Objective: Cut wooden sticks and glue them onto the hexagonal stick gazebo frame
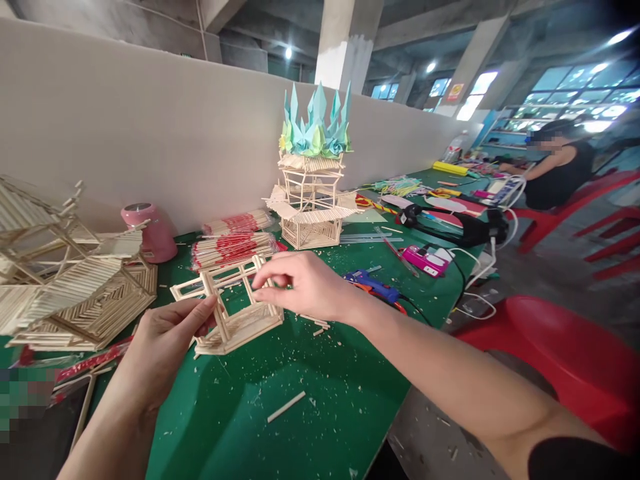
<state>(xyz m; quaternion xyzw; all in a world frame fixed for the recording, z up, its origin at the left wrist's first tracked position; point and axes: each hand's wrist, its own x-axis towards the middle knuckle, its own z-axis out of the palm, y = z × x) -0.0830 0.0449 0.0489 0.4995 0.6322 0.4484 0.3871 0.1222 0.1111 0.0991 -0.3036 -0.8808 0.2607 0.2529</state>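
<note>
My left hand (pixel 167 343) grips the near left upright of a small frame built of pale wooden sticks (pixel 235 330), thumb on the outer side. The frame has a slatted base, several uprights and top rails, and stands tilted a little over the green table. My right hand (pixel 300 283) is at the frame's right side, with thumb and forefinger curled together at an upright; the contact is partly hidden by the fingers. One loose stick (pixel 286 407) lies in front. Short stick pieces (pixel 320 327) lie behind, beside a blue glue gun (pixel 375 287).
A stick tower with blue paper points (pixel 313 167) stands behind. At left are a larger stick building (pixel 95 300) and a pink container (pixel 150 233). Bundled sticks (pixel 235 250), a pink power strip (pixel 425 261) and cables are around. A co-worker (pixel 560 167) sits far right, beyond a red chair (pixel 565 360).
</note>
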